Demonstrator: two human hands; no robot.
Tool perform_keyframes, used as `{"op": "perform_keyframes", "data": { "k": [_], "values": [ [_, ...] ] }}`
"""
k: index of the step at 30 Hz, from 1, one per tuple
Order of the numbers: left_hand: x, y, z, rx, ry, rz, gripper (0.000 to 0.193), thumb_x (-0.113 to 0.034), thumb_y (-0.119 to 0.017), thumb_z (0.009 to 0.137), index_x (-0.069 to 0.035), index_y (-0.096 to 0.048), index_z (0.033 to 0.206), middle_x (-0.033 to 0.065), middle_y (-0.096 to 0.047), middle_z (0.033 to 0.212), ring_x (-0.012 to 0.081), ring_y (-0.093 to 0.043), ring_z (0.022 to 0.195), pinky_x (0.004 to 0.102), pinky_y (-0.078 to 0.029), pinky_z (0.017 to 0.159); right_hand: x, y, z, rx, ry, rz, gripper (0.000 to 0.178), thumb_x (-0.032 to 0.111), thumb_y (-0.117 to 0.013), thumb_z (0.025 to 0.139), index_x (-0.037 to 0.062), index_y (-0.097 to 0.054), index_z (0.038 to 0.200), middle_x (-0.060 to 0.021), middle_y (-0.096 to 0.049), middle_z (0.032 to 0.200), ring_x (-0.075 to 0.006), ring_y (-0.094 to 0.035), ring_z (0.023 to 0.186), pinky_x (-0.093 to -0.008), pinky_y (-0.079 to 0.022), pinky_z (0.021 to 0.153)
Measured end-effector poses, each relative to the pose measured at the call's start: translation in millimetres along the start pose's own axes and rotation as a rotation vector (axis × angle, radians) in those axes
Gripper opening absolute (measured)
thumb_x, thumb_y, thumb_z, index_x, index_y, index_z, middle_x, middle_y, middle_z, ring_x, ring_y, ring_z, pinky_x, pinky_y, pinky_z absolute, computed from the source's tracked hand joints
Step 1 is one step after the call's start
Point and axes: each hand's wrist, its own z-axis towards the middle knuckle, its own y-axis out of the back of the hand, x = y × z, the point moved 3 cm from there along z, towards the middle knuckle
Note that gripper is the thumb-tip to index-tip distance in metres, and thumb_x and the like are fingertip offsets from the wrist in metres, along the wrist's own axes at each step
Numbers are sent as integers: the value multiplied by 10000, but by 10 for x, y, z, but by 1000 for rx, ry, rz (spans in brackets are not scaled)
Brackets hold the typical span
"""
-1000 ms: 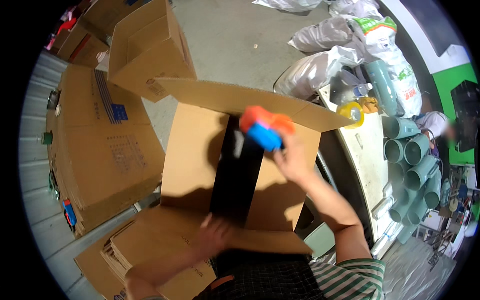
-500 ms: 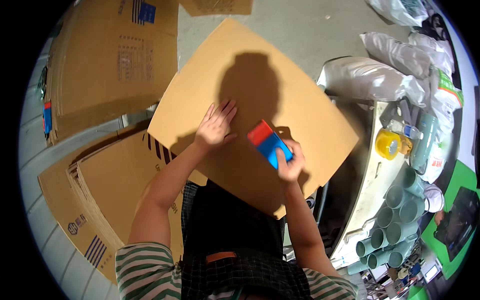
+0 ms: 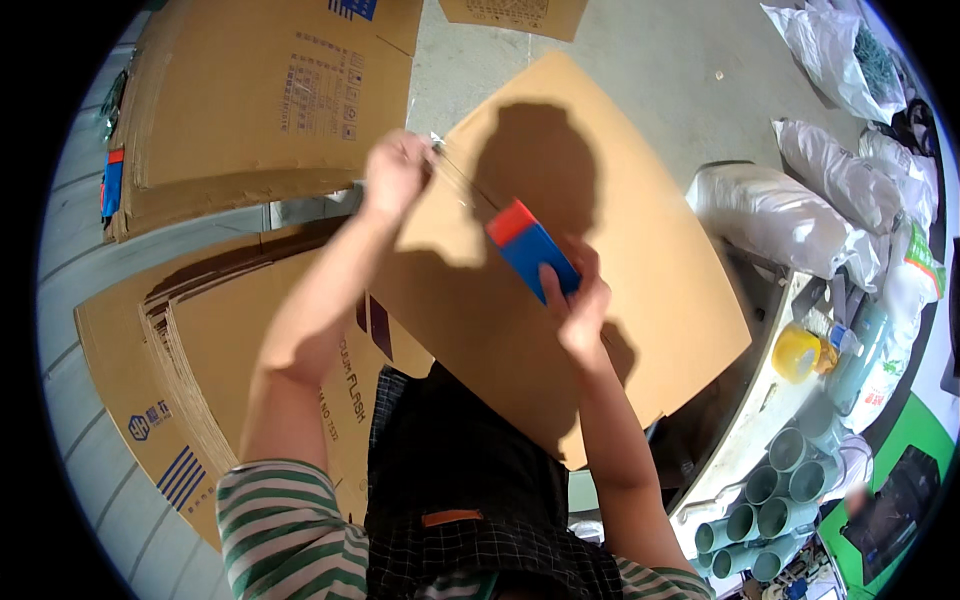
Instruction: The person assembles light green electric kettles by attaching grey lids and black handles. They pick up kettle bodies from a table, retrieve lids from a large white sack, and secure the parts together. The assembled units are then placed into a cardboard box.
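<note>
Clearly, in the head view, a red-and-blue tape dispenser (image 3: 532, 252) is gripped by the right hand (image 3: 583, 305), its thumb and fingers closed on the blue end. It is held above a plain brown cardboard panel (image 3: 650, 240), with its red end pointed up and to the left. From near that end a thin strip (image 3: 468, 180) is stretched toward the left hand (image 3: 395, 172), by whose bunched fingers its far end is pinched at the panel's upper-left edge; the exact finger placing is blurred and cannot be told. On the left, flattened cartons (image 3: 225, 100) are piled beyond a second carton stack (image 3: 235, 340). On the right, white bags (image 3: 770, 210), a yellow roll (image 3: 795, 352) and grey-green cylinders (image 3: 789, 450) are seen.
</note>
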Motion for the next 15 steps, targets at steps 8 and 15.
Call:
{"op": "perform_keyframes", "data": {
  "k": [8, 15],
  "values": [
    [1355, -135, 945, 601, 87, 1119, 631, -491, -632, 901, -83, -566, 1378, 212, -598, 1357, 420, -589, 1202, 466, -495, 994, 109, -560, 353, 112, 97, -43, 360, 226, -777, 867, 234, -720, 1222, -71, -748, 969, -272, -727, 812, -341, -587, 696],
    [-123, -762, 254, 14, -120, 897, 654, -597, -442, 1013, -54, -537, 1365, 199, -615, 1326, 398, -588, 1224, 502, -466, 1027, 284, -48, 86, 310, 62, -289, 695, 275, -832, 727, 260, -588, 1378, -125, -708, 983, -350, -700, 896, -447, -578, 774]
  ]
}}
